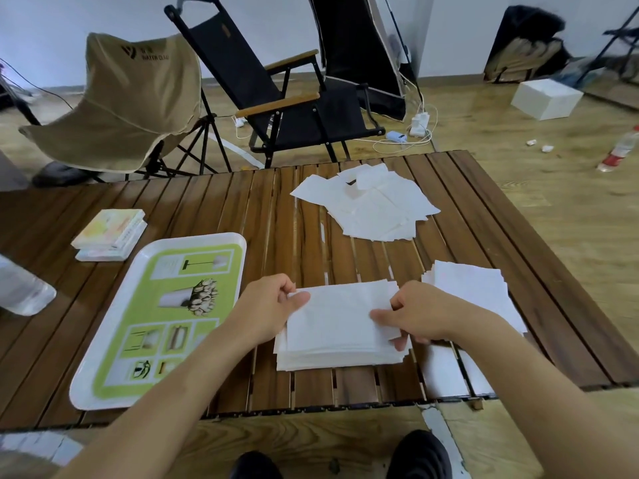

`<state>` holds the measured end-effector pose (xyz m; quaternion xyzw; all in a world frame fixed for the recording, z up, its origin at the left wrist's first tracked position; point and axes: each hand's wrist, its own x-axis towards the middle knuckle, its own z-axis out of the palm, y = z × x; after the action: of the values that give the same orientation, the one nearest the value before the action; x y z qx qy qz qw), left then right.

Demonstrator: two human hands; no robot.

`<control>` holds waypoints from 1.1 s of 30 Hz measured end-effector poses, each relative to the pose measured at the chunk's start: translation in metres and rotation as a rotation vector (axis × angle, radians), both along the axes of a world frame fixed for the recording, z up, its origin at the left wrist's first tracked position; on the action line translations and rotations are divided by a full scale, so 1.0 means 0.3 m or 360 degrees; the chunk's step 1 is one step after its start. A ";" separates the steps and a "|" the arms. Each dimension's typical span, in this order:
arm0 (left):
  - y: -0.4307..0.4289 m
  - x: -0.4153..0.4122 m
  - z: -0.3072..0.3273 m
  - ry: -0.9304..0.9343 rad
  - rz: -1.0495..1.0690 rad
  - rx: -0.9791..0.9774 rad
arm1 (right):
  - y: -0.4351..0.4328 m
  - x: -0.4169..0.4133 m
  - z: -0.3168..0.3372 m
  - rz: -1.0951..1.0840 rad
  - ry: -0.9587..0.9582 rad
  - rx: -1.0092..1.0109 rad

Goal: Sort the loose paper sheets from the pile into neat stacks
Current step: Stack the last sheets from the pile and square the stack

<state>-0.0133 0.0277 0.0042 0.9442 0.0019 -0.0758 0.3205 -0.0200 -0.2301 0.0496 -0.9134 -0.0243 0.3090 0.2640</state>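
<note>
Top sheet (340,319): lay over the near stack (328,361), long axis left to right; left hand (273,305) pinched its left edge, right hand (418,318) its right. Loose pile (373,205): lay farther back on the slatted table (207,209), slightly right of the hands; right hand judged nearer.

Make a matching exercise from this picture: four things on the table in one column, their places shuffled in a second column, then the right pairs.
1. loose paper pile
2. nearest stack
3. tray
4. books

A. left part of the table, beyond the tray
B. gripped by the left hand and right hand
C. far side, right of centre
D. between the books and the nearest stack

Pairs: 1-C, 2-B, 3-D, 4-A
</note>
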 end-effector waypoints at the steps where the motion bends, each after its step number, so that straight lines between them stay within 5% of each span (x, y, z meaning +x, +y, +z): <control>1: 0.003 0.000 -0.006 -0.0023 -0.0001 0.0021 | 0.004 0.000 -0.004 -0.0004 -0.0010 -0.0018; 10: 0.038 0.001 0.002 -0.0064 0.0048 0.0231 | -0.017 -0.007 0.050 0.0109 0.0061 -0.0402; 15: 0.030 0.055 0.052 -0.0327 0.0116 0.0412 | -0.072 0.016 0.074 0.0019 -0.0065 -0.0394; 26: -0.269 0.530 0.001 -0.0540 -0.0776 0.0914 | -0.135 0.047 0.112 -0.0124 -0.0159 -0.0249; 33: -0.313 0.573 -0.068 -0.0835 -0.0621 0.0933 | -0.151 0.051 0.122 -0.0140 -0.0177 -0.0217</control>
<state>0.1587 -0.0661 -0.0161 0.9652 -0.2367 0.1113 0.0083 -0.0046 -0.2755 0.0861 -0.9452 0.0222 0.2467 0.2126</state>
